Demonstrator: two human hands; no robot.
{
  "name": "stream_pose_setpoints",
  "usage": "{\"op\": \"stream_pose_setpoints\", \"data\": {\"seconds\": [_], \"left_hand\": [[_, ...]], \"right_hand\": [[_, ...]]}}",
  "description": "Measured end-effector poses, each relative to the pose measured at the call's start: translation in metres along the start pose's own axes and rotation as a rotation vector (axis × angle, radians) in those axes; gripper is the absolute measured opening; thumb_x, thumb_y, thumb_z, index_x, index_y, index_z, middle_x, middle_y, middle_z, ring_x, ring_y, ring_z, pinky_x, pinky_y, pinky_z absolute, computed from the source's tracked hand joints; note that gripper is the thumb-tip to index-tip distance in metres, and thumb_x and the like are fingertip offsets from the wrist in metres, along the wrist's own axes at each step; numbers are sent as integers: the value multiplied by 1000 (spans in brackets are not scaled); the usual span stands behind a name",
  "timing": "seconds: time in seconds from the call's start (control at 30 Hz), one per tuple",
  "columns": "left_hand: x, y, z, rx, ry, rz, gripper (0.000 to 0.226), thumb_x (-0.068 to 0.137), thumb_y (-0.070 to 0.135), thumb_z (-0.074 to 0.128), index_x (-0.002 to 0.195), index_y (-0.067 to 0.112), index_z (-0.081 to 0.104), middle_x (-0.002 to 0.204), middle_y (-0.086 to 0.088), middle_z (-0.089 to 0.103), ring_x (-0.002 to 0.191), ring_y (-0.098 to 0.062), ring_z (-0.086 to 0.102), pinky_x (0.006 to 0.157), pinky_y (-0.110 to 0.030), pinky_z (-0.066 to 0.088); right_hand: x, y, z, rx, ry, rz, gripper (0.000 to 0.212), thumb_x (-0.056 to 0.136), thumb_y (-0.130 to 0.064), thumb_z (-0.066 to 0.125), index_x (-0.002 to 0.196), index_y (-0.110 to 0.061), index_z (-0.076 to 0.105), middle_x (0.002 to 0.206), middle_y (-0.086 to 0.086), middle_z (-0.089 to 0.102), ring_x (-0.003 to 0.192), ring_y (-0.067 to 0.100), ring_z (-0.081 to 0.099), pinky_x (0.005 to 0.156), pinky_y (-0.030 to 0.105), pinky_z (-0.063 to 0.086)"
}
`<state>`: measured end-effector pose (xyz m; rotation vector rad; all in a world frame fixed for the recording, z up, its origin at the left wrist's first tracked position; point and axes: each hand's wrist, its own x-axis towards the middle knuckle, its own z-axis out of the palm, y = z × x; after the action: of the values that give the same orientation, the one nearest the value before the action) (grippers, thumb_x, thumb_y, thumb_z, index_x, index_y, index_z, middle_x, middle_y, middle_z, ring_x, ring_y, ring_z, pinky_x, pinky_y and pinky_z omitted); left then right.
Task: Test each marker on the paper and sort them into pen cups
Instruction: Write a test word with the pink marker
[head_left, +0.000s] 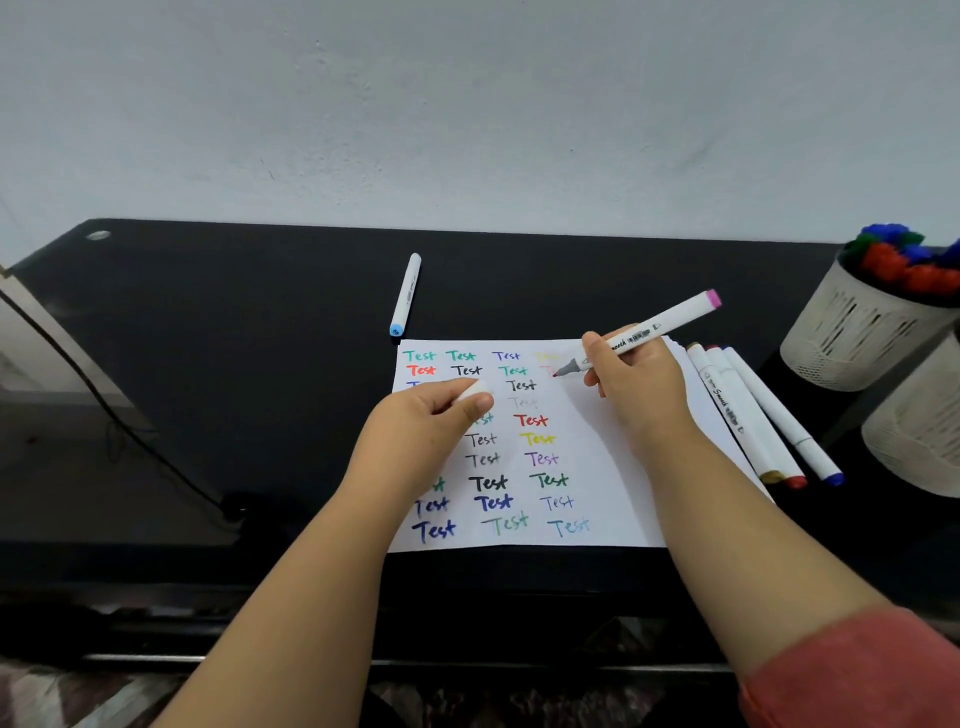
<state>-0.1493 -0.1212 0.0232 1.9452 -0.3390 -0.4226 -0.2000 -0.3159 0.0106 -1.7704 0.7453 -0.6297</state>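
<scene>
While gripped, marker (644, 332) in right hand (636, 371)

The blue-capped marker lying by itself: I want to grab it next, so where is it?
In the head view, the blue-capped marker lies on the black desk just beyond the paper's far left corner, apart from both hands.
</scene>
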Motion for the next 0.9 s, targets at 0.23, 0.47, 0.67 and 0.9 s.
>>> {"op": "stream_pose_setpoints", "data": {"seconds": [0.23,0.47,0.67,0.9], "left_hand": [[3,-1,6,7,-1,3,29,87,43,61,115,35,65,87,29,59,82,12,48,62,-11,33],[4,-2,9,13,-3,-4,29,86,44,61,114,36,66,87,29,59,81,14,48,63,-11,32],[2,-2,9,-1,-9,-15,30,86,43,62,115,36,65,91,28,59,81,16,46,64,-10,31],[2,-2,8,-12,-7,-21,31,86,43,62,116,36,64,90,28,58,81,16,45,64,-9,31]], "right_hand": [[-1,3,3,-71,-42,-52,15,92,-33,59,91,-18,58,74,-3,63,65,2,58,57,13,39],[3,6,2,-50,9,-64,13,92,-31,58,84,-20,54,78,0,60,71,9,56,61,18,42],[2,6,1,-66,-20,-61,16,92,-28,57,78,-24,51,75,-1,57,67,9,52,59,17,40],[1,6,1,-38,17,-46,15,92,-28,58,80,-21,52,75,-1,57,68,9,52,60,19,42]]}}
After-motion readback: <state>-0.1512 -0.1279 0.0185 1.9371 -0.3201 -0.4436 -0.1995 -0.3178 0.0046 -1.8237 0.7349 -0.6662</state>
